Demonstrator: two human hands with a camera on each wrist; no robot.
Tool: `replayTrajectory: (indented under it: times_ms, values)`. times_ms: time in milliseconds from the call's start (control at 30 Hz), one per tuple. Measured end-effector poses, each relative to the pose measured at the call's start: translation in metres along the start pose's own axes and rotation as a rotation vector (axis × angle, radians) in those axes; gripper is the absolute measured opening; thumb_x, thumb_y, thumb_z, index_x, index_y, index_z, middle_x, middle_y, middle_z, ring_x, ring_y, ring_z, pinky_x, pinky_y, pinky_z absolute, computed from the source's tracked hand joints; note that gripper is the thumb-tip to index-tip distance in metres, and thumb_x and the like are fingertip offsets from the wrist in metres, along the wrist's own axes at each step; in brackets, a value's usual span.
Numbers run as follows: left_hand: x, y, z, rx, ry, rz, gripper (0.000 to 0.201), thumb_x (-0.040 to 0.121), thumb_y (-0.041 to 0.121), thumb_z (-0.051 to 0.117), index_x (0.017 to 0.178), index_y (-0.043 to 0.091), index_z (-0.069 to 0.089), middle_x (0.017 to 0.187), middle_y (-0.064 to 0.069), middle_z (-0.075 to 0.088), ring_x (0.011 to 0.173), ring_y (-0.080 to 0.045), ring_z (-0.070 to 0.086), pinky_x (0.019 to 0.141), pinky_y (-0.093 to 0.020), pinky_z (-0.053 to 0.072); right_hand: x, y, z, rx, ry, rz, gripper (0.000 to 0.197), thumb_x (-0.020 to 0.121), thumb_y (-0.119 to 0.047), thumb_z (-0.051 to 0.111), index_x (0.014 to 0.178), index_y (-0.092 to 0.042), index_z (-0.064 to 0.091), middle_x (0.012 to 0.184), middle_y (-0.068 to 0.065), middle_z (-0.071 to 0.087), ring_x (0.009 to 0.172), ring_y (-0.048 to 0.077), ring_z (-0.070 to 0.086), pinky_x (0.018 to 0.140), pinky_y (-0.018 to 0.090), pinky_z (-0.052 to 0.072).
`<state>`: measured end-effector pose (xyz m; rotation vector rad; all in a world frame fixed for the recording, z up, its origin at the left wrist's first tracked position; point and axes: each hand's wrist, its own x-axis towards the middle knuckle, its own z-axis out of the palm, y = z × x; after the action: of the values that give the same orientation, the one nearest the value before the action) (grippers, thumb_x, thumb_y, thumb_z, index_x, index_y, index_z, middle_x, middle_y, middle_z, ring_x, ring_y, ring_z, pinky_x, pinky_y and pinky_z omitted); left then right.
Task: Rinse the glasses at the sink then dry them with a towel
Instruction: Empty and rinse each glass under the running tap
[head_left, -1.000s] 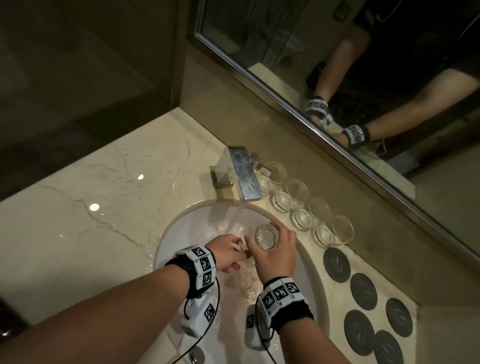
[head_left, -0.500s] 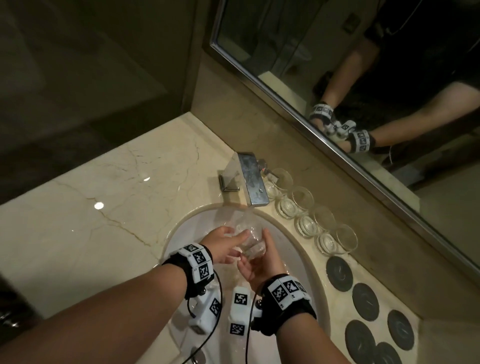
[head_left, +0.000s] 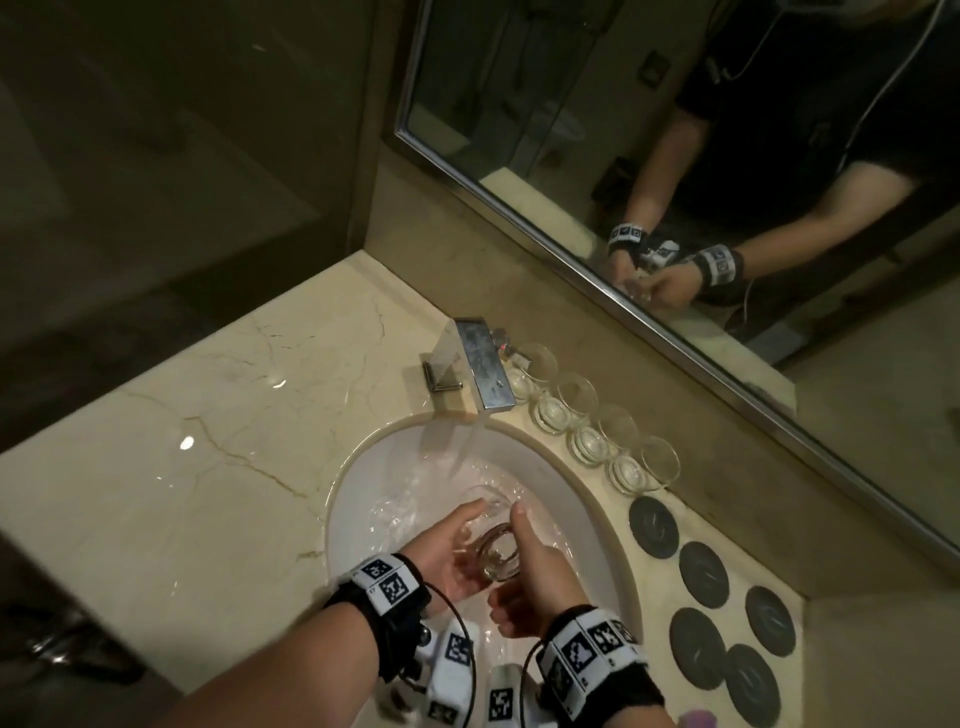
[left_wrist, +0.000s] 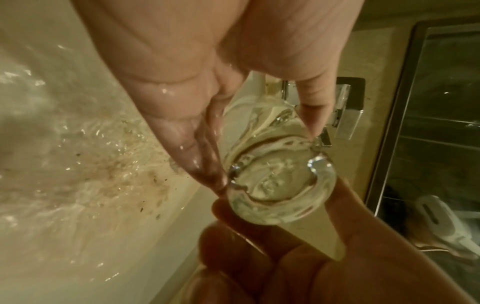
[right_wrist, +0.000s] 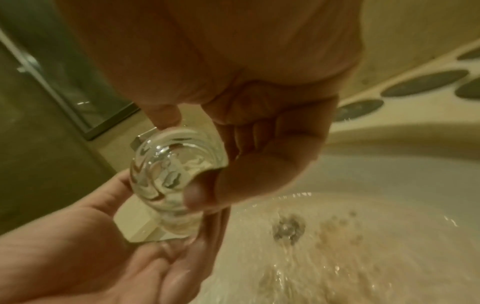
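Note:
A clear glass (head_left: 496, 553) lies tilted over the white sink basin (head_left: 587, 509), its thick base toward me and its mouth toward the running water. My left hand (head_left: 467, 540) grips its left side with thumb and fingers. My right hand (head_left: 519, 564) grips it from the right, thumb along the wall and fingers curled under the base. In the left wrist view the glass base (left_wrist: 280, 185) sits between my left hand's fingers (left_wrist: 192, 148) and thumb. In the right wrist view the right hand (right_wrist: 205, 164) curls round the glass (right_wrist: 168, 174).
A square chrome faucet (head_left: 483, 369) pours a stream into the basin. Several clear glasses (head_left: 587, 436) stand in a row along the wall beside it. Several dark round coasters (head_left: 704, 574) lie on the marble counter (head_left: 208, 467) at the right. A mirror (head_left: 675, 130) hangs above.
The glass went from upright in my right hand to tilted on its side, base toward me. My left hand has closed on it, and both hands sit nearer me in the basin.

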<state>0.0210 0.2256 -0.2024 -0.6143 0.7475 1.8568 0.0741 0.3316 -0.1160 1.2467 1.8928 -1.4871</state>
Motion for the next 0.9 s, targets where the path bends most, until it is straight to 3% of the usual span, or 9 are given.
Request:
replayTrajectory:
  times_ms: [67, 167, 267, 333, 400, 533, 667, 900]
  values:
    - [-0.005, 0.0, 0.004, -0.008, -0.004, -0.007, 0.079, 0.068, 0.035, 0.083, 0.132, 0.003, 0.05, 0.087, -0.015, 0.066, 0.073, -0.027, 0.067, 0.068, -0.035, 0.059, -0.004, -0.001, -0.005, -0.132, 0.083, -0.058, 0.078, 0.083, -0.077, 0.032, 0.089, -0.006, 0.064, 0.069, 0.014, 0.068, 0.05, 0.024, 0.063, 0.051, 0.029, 0.054]
    - [-0.016, 0.01, 0.013, 0.093, 0.057, 0.076, 0.064, 0.072, 0.034, 0.08, 0.119, 0.002, 0.053, 0.095, -0.018, 0.064, 0.082, -0.029, 0.068, 0.079, -0.039, 0.057, -0.008, -0.005, -0.014, -0.235, 0.191, -0.182, 0.067, 0.087, -0.069, 0.039, 0.087, -0.006, 0.063, 0.073, 0.014, 0.07, 0.055, 0.022, 0.067, 0.053, 0.028, 0.056]
    - [-0.023, 0.036, 0.019, 0.347, 0.242, 0.256, 0.065, 0.071, 0.033, 0.084, 0.12, 0.003, 0.053, 0.098, -0.011, 0.059, 0.082, -0.023, 0.065, 0.076, -0.036, 0.058, -0.008, -0.009, -0.021, -0.208, 0.192, -0.231, 0.051, 0.087, -0.055, 0.056, 0.088, -0.004, 0.062, 0.074, 0.012, 0.07, 0.054, 0.021, 0.066, 0.051, 0.027, 0.053]
    - [-0.03, 0.058, 0.02, 0.621, 0.367, 0.377, 0.063, 0.068, 0.04, 0.084, 0.114, 0.013, 0.05, 0.103, -0.004, 0.058, 0.092, -0.019, 0.062, 0.086, -0.038, 0.056, -0.009, -0.009, -0.021, -0.168, 0.159, -0.238, 0.045, 0.084, -0.046, 0.066, 0.088, -0.002, 0.061, 0.072, 0.012, 0.069, 0.052, 0.02, 0.063, 0.05, 0.026, 0.051]
    - [-0.035, 0.079, 0.022, 0.835, 0.447, 0.46, 0.069, 0.064, 0.046, 0.084, 0.114, 0.018, 0.045, 0.108, -0.001, 0.056, 0.099, -0.02, 0.057, 0.089, -0.038, 0.051, -0.01, -0.01, -0.02, -0.129, 0.148, -0.259, 0.041, 0.082, -0.04, 0.071, 0.087, -0.001, 0.06, 0.068, 0.011, 0.067, 0.05, 0.02, 0.06, 0.05, 0.027, 0.051]
    - [-0.042, 0.119, 0.027, 0.999, 0.522, 0.547, 0.095, 0.055, 0.054, 0.087, 0.128, 0.019, 0.036, 0.117, -0.002, 0.054, 0.107, -0.025, 0.054, 0.092, -0.035, 0.047, -0.013, -0.009, -0.019, -0.091, 0.139, -0.279, 0.036, 0.081, -0.036, 0.073, 0.084, -0.003, 0.06, 0.065, 0.01, 0.067, 0.05, 0.02, 0.059, 0.051, 0.027, 0.05]
    - [-0.038, 0.146, 0.03, 1.174, 0.656, 0.661, 0.094, 0.054, 0.043, 0.09, 0.128, 0.017, 0.039, 0.121, -0.007, 0.055, 0.112, -0.028, 0.054, 0.097, -0.04, 0.049, -0.013, -0.005, -0.021, -0.041, 0.135, -0.287, 0.037, 0.078, -0.033, 0.076, 0.086, -0.001, 0.06, 0.064, 0.009, 0.065, 0.048, 0.019, 0.057, 0.047, 0.025, 0.045]
    - [-0.02, 0.166, 0.018, 1.266, 0.704, 0.746, 0.087, 0.064, 0.028, 0.087, 0.133, 0.014, 0.036, 0.132, -0.007, 0.052, 0.114, -0.028, 0.055, 0.097, -0.035, 0.046, -0.016, 0.01, -0.029, 0.009, 0.133, -0.268, 0.034, 0.079, -0.029, 0.076, 0.09, 0.0, 0.061, 0.066, 0.01, 0.066, 0.05, 0.02, 0.057, 0.05, 0.027, 0.047]
